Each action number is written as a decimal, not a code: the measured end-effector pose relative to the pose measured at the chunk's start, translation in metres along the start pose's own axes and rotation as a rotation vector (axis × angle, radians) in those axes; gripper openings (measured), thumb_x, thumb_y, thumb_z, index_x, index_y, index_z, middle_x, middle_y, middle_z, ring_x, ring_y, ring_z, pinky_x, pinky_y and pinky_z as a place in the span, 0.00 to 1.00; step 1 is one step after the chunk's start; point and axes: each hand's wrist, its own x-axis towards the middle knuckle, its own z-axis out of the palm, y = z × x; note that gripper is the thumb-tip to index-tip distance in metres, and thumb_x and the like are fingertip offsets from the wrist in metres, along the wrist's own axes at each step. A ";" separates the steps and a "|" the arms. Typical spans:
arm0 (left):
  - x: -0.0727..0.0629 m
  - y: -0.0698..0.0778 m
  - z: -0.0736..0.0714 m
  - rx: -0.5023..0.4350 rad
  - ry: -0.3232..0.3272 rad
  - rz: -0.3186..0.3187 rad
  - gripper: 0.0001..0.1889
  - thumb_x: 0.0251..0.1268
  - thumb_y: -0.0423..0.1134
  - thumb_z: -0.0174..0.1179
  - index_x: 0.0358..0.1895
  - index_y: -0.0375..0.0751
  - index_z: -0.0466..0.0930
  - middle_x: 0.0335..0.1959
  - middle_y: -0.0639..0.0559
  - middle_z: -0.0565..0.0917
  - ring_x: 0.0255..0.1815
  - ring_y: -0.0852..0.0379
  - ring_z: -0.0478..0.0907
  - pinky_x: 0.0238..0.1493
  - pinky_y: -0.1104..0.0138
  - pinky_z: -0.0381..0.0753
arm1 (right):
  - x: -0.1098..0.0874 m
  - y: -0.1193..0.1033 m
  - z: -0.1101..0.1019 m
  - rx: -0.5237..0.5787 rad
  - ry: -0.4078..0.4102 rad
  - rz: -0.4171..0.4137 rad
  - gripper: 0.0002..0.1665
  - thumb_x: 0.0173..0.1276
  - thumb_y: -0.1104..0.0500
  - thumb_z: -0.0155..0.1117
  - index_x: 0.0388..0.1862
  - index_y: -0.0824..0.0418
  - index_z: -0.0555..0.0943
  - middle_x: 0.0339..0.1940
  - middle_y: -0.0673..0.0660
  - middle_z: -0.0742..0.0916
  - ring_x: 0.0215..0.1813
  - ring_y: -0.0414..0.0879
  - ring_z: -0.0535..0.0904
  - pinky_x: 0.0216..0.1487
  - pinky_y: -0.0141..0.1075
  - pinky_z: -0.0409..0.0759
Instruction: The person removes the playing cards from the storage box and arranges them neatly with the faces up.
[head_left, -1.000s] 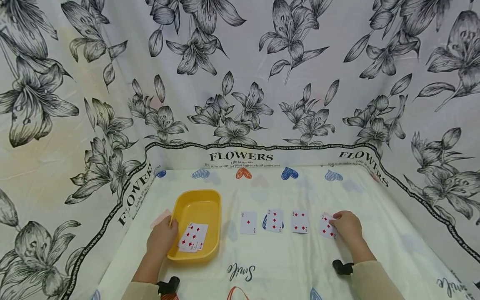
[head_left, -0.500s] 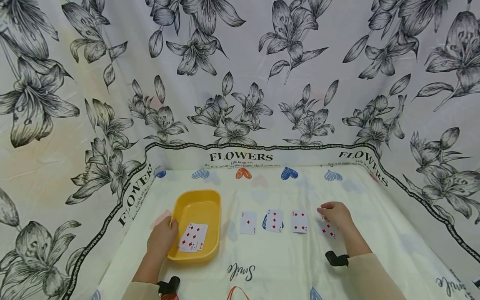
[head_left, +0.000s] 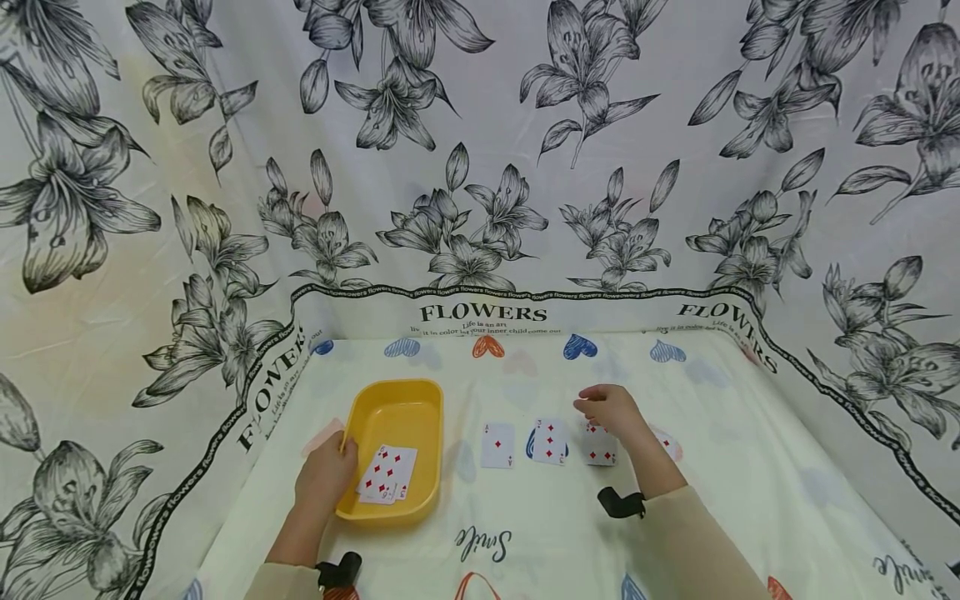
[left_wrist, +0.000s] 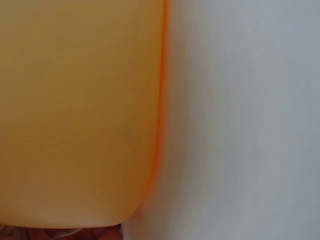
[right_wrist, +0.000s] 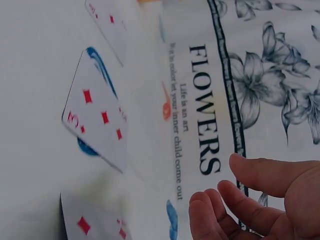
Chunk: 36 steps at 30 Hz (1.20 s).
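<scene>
My left hand grips the left rim of a yellow plastic tray. Overlapping playing cards lie inside, a diamond card on top. In the left wrist view the tray's side fills much of the picture. My right hand hovers over the four of diamonds and partly covers it; its loosely bent fingers hold nothing in the right wrist view. Left of it lie the three of diamonds and the ace of diamonds. Another diamond card is mostly hidden behind my right wrist.
A white cloth printed with hearts and "Smile" covers the table. Behind it and at both sides hangs a flower-printed curtain. A black wrist mount sits at my right cuff, another at the left.
My right hand has let go of the rightmost card, lifted, and moved left over the four of diamonds. That card stays on the cloth. The left hand and tray have not moved.
</scene>
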 end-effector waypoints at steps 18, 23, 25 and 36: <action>-0.001 0.001 0.000 0.003 0.020 0.004 0.24 0.80 0.47 0.44 0.63 0.31 0.73 0.39 0.41 0.78 0.34 0.48 0.74 0.34 0.58 0.72 | -0.010 -0.065 0.085 0.057 -0.149 -0.164 0.20 0.70 0.57 0.71 0.55 0.67 0.83 0.40 0.57 0.85 0.46 0.60 0.84 0.45 0.41 0.84; -0.001 0.000 0.000 0.002 0.021 0.008 0.23 0.80 0.47 0.44 0.62 0.31 0.74 0.38 0.41 0.77 0.33 0.48 0.74 0.33 0.58 0.72 | -0.015 -0.076 0.106 0.044 -0.196 -0.192 0.19 0.69 0.56 0.71 0.54 0.65 0.84 0.38 0.55 0.85 0.42 0.55 0.84 0.44 0.40 0.84; -0.001 0.000 0.000 0.004 0.018 0.009 0.24 0.80 0.47 0.44 0.63 0.30 0.73 0.39 0.41 0.78 0.34 0.47 0.74 0.34 0.58 0.72 | -0.018 -0.081 0.115 0.049 -0.214 -0.203 0.18 0.69 0.56 0.72 0.53 0.65 0.84 0.37 0.55 0.85 0.39 0.52 0.84 0.46 0.43 0.84; 0.000 -0.001 0.000 -0.004 0.005 0.007 0.25 0.79 0.47 0.44 0.64 0.30 0.73 0.41 0.41 0.79 0.33 0.48 0.75 0.33 0.59 0.73 | -0.033 -0.106 0.163 0.021 -0.293 -0.308 0.15 0.67 0.55 0.74 0.49 0.61 0.86 0.33 0.51 0.84 0.32 0.45 0.81 0.38 0.38 0.82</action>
